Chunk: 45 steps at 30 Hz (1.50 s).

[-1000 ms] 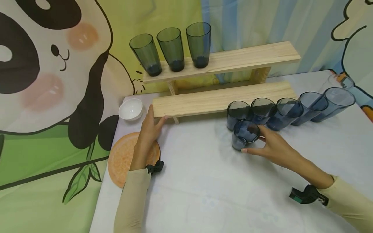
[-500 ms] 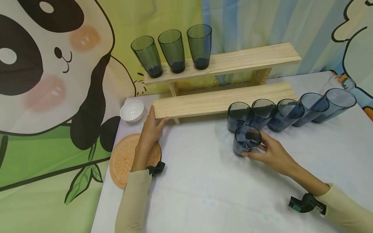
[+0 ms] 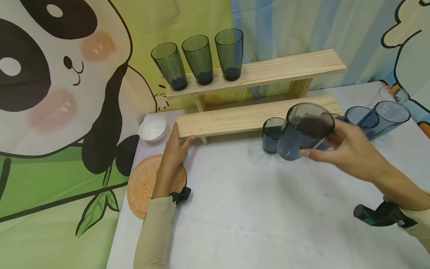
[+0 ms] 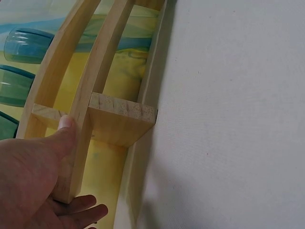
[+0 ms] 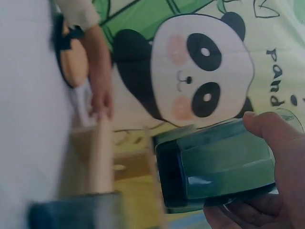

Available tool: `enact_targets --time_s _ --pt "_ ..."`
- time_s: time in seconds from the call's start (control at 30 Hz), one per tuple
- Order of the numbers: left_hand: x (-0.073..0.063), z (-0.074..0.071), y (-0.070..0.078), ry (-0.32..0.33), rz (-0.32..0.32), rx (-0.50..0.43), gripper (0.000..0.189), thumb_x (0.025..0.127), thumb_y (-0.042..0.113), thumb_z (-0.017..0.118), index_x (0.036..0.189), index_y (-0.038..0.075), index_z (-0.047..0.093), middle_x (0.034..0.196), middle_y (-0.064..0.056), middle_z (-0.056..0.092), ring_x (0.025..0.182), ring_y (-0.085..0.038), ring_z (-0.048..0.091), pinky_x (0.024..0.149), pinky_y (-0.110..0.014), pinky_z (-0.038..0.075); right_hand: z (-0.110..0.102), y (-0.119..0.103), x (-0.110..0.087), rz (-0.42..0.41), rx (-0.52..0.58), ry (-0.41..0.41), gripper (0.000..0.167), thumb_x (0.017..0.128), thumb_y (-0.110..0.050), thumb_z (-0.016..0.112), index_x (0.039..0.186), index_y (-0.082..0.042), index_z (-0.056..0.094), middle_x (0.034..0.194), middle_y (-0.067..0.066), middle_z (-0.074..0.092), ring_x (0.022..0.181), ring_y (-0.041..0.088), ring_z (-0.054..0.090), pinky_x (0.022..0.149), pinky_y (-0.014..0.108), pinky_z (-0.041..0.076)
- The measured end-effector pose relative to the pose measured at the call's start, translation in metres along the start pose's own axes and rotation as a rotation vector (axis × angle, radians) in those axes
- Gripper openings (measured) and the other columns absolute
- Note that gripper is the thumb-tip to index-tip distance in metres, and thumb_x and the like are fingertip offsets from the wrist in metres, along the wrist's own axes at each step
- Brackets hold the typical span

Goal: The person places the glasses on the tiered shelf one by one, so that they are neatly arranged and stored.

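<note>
Lifted since the earlier frame, one blue glass (image 3: 299,136) is gripped, tilted, by the right hand (image 3: 356,153) in front of the shelf (image 3: 228,121). The shelf's left end is held by the left hand (image 3: 173,149), unchanged. The glass row (image 3: 391,121) by the shelf's right is partly blocked from view. Three tumblers (image 3: 198,61) are carried on the shelf; a bowl (image 3: 152,129) is seen left of it.

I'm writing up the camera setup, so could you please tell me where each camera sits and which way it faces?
Head: on the person's head, facing forward and down at the wooden shelf and held glass; left hand and right hand show.
Left wrist: on that wrist, facing an end of the wooden shelf; only the left hand shows.
Right wrist: on that wrist, facing past the held glass toward the panda backdrop; both hands show.
Head and right wrist views share the held glass and both hands.
</note>
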State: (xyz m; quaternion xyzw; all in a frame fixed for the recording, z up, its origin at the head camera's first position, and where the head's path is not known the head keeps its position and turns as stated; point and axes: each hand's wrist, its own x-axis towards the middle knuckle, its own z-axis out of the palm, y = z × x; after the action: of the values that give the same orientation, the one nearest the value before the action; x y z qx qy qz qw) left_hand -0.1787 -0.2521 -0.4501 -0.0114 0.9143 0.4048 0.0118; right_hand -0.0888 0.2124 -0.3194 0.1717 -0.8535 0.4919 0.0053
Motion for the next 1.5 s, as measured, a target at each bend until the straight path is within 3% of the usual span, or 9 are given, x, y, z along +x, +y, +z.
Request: enact_targets --time_s 0.13,0.27,0.43,0.53,0.67,0.87,1.07,1.4,1.5 --pt "-0.001 0.000 -0.001 -0.003 -0.010 0.005 0.104 0.103 0.062 0.058 0.171 0.013 -0.004 0.176 -0.019 0.009 0.162 -0.039 0.016 0.129 -0.057 0.019 -0.024 -0.018 0.040 0.018 0.008 0.031 0.062 0.088 -0.002 0.085 0.144 -0.013 0.061 0.130 -0.011 0.065 0.114 -0.006 0.066 0.089 0.006 0.051" --pt "-0.001 0.000 -0.002 0.001 -0.005 0.006 0.104 0.103 0.061 0.058 0.171 0.012 -0.003 0.176 -0.020 0.010 0.162 -0.039 0.016 0.129 -0.058 0.019 -0.037 -0.025 0.086 0.054 -0.007 0.042 0.060 0.095 -0.018 0.082 0.150 -0.017 0.058 0.136 -0.004 0.063 0.126 0.002 0.064 0.091 0.007 0.051" --pt "0.000 0.001 -0.003 0.000 0.002 -0.003 0.103 0.103 0.059 0.059 0.171 0.011 -0.001 0.176 -0.018 0.011 0.162 -0.038 0.016 0.130 -0.057 0.018 -0.042 -0.020 0.135 0.092 -0.121 0.072 0.051 0.095 -0.043 0.080 0.138 -0.021 0.064 0.138 0.002 0.064 0.139 0.018 0.057 0.112 0.034 0.044" --pt "0.000 0.002 -0.002 0.000 0.008 -0.010 0.102 0.103 0.059 0.059 0.171 0.013 0.000 0.177 -0.016 0.011 0.162 -0.036 0.016 0.130 -0.056 0.018 -0.041 -0.013 0.161 0.102 -0.117 0.082 0.045 0.094 -0.048 0.079 0.129 -0.023 0.065 0.131 -0.002 0.065 0.136 0.019 0.057 0.114 0.047 0.040" --pt "0.001 0.003 0.000 0.001 0.013 -0.007 0.100 0.104 0.058 0.059 0.171 0.015 0.000 0.177 -0.015 0.012 0.162 -0.035 0.016 0.130 -0.055 0.019 -0.038 -0.002 0.187 0.116 -0.091 0.100 0.041 0.095 -0.050 0.077 0.124 -0.024 0.063 0.116 -0.014 0.063 0.120 0.014 0.058 0.111 0.043 0.040" --pt "0.001 0.001 0.002 0.009 0.005 0.008 0.102 0.103 0.060 0.059 0.171 0.011 0.001 0.176 -0.019 0.013 0.161 -0.039 0.018 0.129 -0.057 0.021 -0.030 0.000 0.216 0.104 -0.103 0.126 0.046 0.096 -0.050 0.075 0.129 -0.020 0.062 0.112 -0.016 0.058 0.107 0.008 0.054 0.099 0.034 0.041" --pt "0.001 0.000 0.000 0.006 -0.006 0.002 0.104 0.102 0.062 0.059 0.171 0.012 0.000 0.176 -0.017 0.012 0.162 -0.038 0.018 0.129 -0.057 0.020 -0.018 -0.004 0.236 0.119 -0.134 0.106 0.064 0.095 -0.055 0.074 0.141 -0.013 0.060 0.113 -0.014 0.058 0.109 0.011 0.053 0.101 0.036 0.043" --pt "0.001 0.001 0.000 0.001 -0.009 0.010 0.104 0.102 0.062 0.059 0.171 0.011 0.000 0.176 -0.020 0.012 0.161 -0.039 0.018 0.129 -0.057 0.020 -0.014 0.003 0.241 0.167 -0.117 0.096 0.075 0.095 -0.057 0.073 0.150 -0.009 0.053 0.134 0.002 0.058 0.124 0.021 0.052 0.108 0.040 0.043" --pt "0.000 -0.001 0.001 0.002 -0.009 0.017 0.103 0.102 0.062 0.058 0.171 0.012 -0.001 0.175 -0.021 0.013 0.161 -0.040 0.019 0.129 -0.058 0.021 -0.013 0.004 0.243 0.159 -0.122 0.101 0.070 0.095 -0.057 0.073 0.145 -0.011 0.056 0.128 -0.002 0.059 0.120 0.020 0.053 0.105 0.039 0.044"
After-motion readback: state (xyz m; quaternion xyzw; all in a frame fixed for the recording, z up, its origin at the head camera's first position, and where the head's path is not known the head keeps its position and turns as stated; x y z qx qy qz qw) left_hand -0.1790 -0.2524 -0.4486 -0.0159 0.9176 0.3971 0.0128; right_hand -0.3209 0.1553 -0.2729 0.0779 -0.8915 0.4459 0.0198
